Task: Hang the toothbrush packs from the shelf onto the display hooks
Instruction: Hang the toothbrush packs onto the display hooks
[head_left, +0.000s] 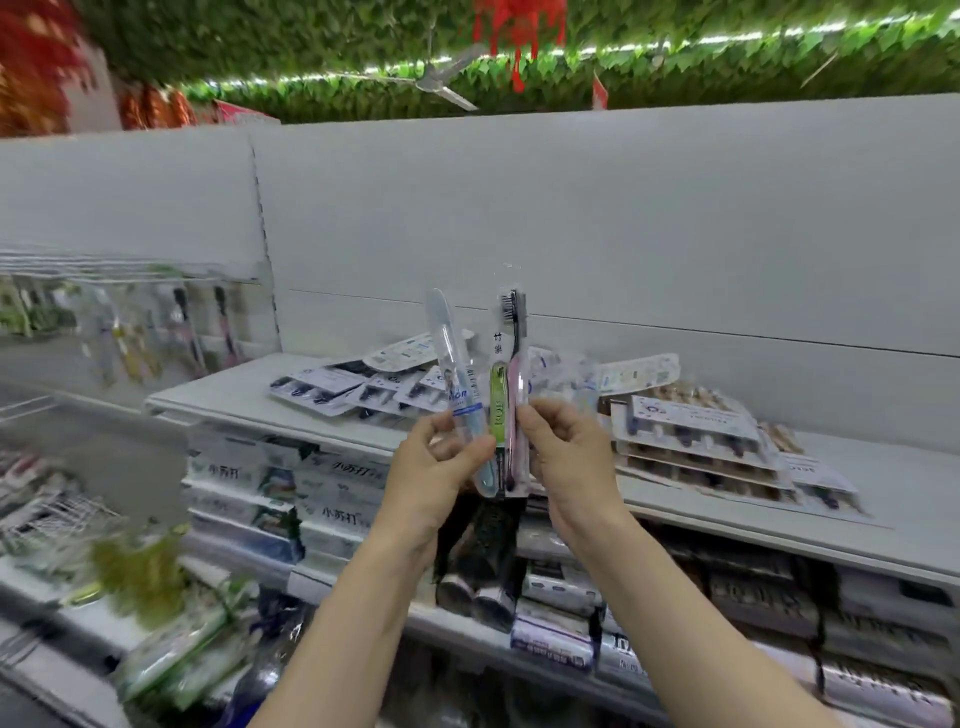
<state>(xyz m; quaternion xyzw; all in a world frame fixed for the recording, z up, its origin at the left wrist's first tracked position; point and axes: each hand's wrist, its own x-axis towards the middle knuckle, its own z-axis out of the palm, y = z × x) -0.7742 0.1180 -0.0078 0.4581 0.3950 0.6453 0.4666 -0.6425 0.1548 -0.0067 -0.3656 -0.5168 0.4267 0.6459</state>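
My left hand (434, 467) grips a slim clear toothbrush pack with a pale blue handle (451, 358), held upright above the shelf. Beside it my right hand (563, 449) pinches a second pack (510, 364) holding a dark-bristled brush with a pink handle and a green label. The two packs stand side by side, nearly touching. Behind them a heap of toothbrush packs (363, 387) lies flat on the grey shelf (234, 392). Display hooks (130, 267) carrying hung toothbrush packs (182, 327) sit at the left, blurred.
A stack of multi-brush cards (696, 441) lies on the shelf at the right. Toothpaste boxes (291, 493) fill the tier below. A plain grey back panel (571, 218) rises behind the shelf. Green foliage and red decorations hang overhead.
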